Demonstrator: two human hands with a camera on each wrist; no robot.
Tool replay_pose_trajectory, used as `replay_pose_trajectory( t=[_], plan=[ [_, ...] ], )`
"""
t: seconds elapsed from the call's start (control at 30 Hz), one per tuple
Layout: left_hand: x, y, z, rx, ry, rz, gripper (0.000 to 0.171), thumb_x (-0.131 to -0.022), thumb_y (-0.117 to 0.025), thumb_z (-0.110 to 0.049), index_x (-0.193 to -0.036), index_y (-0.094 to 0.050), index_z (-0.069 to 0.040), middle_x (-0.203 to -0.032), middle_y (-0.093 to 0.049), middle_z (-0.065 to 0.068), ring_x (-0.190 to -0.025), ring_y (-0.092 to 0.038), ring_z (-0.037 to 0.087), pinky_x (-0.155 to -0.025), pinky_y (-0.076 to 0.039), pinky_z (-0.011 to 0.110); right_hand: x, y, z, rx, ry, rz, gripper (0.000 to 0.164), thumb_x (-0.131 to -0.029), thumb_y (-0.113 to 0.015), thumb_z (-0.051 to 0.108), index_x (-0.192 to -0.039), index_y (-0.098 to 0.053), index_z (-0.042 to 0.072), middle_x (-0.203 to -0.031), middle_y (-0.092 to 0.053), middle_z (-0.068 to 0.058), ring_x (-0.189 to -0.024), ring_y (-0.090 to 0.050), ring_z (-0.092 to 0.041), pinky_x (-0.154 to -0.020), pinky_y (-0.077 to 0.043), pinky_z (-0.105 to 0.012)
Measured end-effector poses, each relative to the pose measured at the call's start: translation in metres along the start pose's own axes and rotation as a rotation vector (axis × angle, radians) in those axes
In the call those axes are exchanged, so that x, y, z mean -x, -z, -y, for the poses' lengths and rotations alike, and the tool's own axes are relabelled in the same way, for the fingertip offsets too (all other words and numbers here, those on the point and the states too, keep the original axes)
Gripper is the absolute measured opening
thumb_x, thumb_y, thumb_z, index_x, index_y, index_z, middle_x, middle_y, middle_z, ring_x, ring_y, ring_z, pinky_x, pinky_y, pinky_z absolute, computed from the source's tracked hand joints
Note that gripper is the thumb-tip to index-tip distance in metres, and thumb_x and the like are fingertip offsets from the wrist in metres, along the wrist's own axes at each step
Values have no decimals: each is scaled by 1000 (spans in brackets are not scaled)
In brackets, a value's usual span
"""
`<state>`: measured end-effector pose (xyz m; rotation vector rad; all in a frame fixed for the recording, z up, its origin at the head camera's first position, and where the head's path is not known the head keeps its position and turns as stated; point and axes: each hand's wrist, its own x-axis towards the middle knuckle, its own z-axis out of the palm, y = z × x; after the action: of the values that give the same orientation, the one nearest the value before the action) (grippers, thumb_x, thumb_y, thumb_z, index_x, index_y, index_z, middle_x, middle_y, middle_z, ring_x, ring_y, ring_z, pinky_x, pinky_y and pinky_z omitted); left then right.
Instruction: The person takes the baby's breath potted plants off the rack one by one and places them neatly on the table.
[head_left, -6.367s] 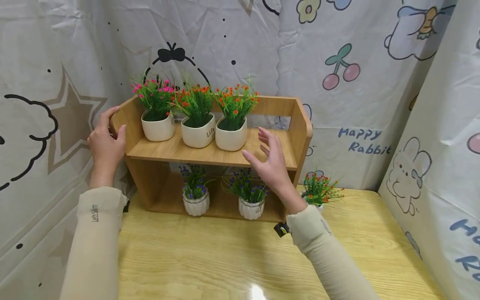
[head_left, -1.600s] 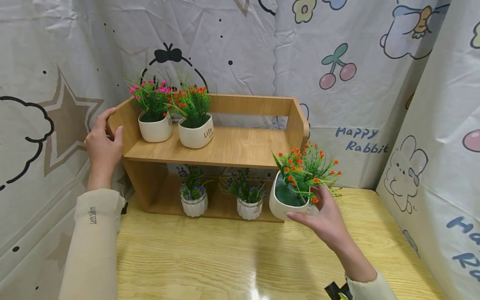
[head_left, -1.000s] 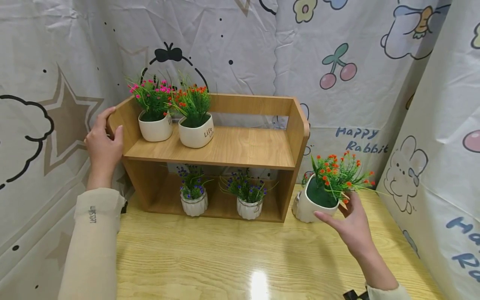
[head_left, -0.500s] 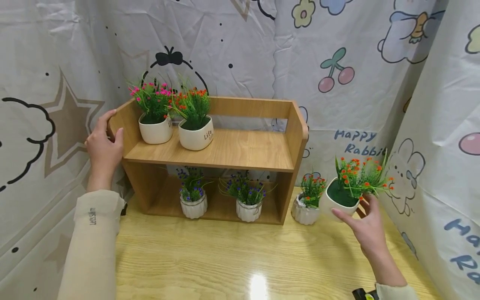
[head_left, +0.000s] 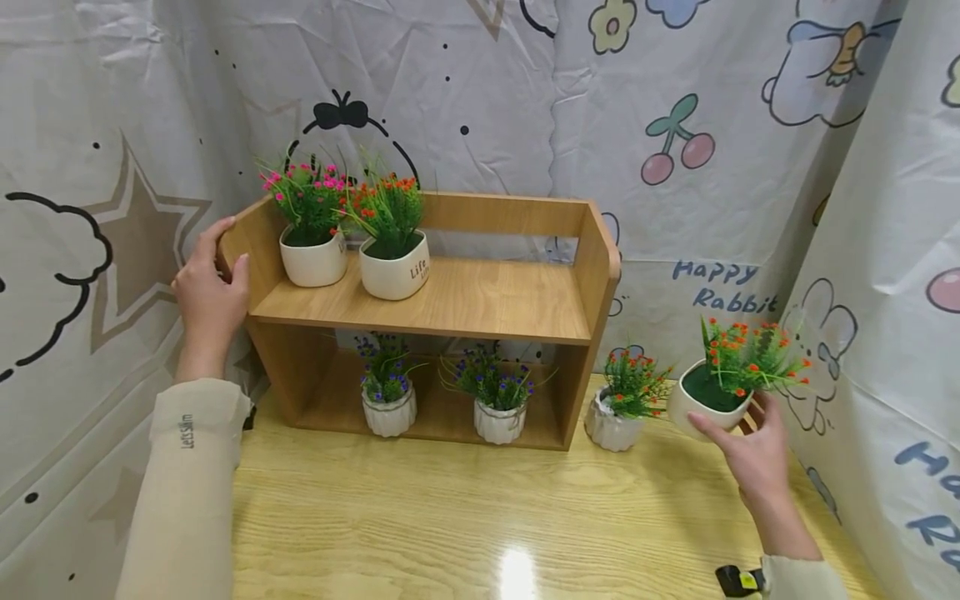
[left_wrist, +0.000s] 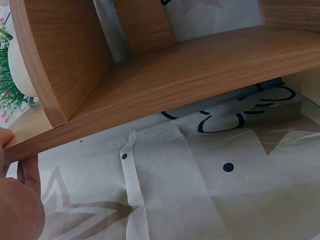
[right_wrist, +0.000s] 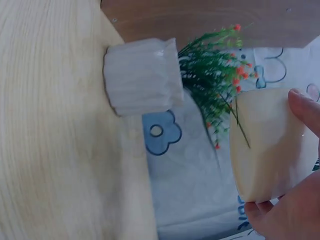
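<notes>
My left hand (head_left: 212,304) grips the left side panel of a two-tier wooden shelf (head_left: 495,292); in the left wrist view its thumb and fingers (left_wrist: 31,175) lie on opposite faces of the board. At the right, my right hand (head_left: 759,458) holds a smooth white flowerpot (head_left: 686,407) with orange artificial flowers, thumb and fingers around its side. The pot tilts and hangs above the table, as the right wrist view shows. Beside it on the table stands a ribbed white pot (head_left: 615,425) with orange flowers, right of the shelf.
On the upper tier are a pink-flowered pot (head_left: 313,260) and an orange-flowered pot (head_left: 393,271) with lettering. Two ribbed pots with blue flowers, one left (head_left: 390,410) and one right (head_left: 501,422), occupy the lower tier. Patterned curtains (head_left: 517,92) enclose the table (head_left: 420,517).
My right hand took the third white flowerpot off the upper tier and carried it right, past the shelf and the ribbed pot. The left hand stays on the shelf's side panel.
</notes>
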<state>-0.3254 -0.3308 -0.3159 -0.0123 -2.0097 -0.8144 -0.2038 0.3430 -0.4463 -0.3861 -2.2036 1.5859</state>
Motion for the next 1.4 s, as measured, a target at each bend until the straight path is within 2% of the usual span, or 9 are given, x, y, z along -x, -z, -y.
replay_pose_trajectory(
  t=[0.13,0.2,0.23,0.53,0.73,1.0,1.4],
  plan=[
    [0,0,0,0,10,5,48,-101,-60,-17,-149,-55,-24,-139,-64,21,-105,-62,51,-90,-36,60,-4,2,-10,-6,-39,-15,104,-86,-85,14,-165,-19,24,-170,-24,-7,-154,-27,-30,-120,-37,-35],
    [-1,0,0,0,12,4,48,-101,-60,-17,-149,-55,-24,-138,-64,22,-104,-61,51,-90,-35,60,-5,1,-15,-20,-54,-20,105,-86,-85,14,-166,-17,23,-171,-20,-8,-157,-23,-31,-123,-31,-48],
    [-1,0,-1,0,13,3,48,-101,-61,-17,-148,-55,-24,-138,-64,22,-104,-61,51,-91,-35,61,-6,1,-17,-19,-58,-21,106,-86,-85,15,-166,-16,21,-172,-18,-9,-157,-21,-32,-124,-29,-50],
    [-1,0,0,0,29,6,48,-101,-61,-17,-148,-56,-25,-141,-63,21,-115,-60,54,-95,-35,64,-10,-5,-36,52,-59,-24,111,-85,-86,21,-166,-11,13,-173,-14,-14,-158,-17,-38,-125,-23,-53],
    [0,0,-1,2,28,10,48,-101,-61,-17,-148,-56,-25,-140,-63,22,-113,-60,53,-95,-34,63,-15,-8,-47,49,-73,-36,110,-84,-87,17,-166,-14,10,-171,-18,-16,-157,-20,-38,-125,-24,-52],
    [0,1,-2,-11,9,-1,47,-101,-60,-17,-148,-56,-23,-139,-64,23,-109,-61,52,-89,-37,60,-18,-13,-59,31,-161,-22,114,-84,-87,18,-167,-8,11,-173,-13,-15,-157,-21,-37,-123,-29,-51],
    [-1,0,1,-14,-1,-3,47,-101,-60,-18,-148,-56,-22,-138,-64,23,-107,-62,51,-88,-38,60,-18,-18,-70,40,-186,-6,114,-85,-86,17,-167,-7,10,-173,-13,-16,-157,-19,-36,-124,-27,-51]
  ],
)
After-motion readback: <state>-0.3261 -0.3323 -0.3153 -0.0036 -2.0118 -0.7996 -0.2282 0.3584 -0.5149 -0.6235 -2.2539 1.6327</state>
